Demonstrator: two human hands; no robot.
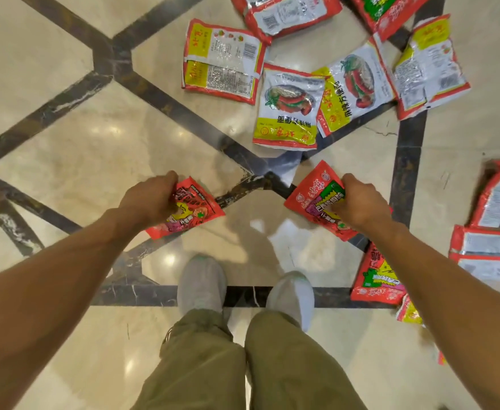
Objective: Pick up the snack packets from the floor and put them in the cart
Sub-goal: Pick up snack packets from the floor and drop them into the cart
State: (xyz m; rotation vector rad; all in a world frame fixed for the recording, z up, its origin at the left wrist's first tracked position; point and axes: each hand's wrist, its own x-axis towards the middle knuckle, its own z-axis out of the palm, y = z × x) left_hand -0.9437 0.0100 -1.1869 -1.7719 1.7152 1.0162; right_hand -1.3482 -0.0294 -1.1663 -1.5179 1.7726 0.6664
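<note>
At frame centre, the left hand [148,199] and right hand [358,202] each clamp one red packet [197,210], [313,196] by its edge, apparently for carrying to the unseen cart.

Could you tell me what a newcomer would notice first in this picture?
Over a glossy marble floor, the left hand grips one red packet and the right hand another red packet. Ahead, toward the upper right, scattered packets in red, yellow and white lie; more packets lie at the right edge.
</note>
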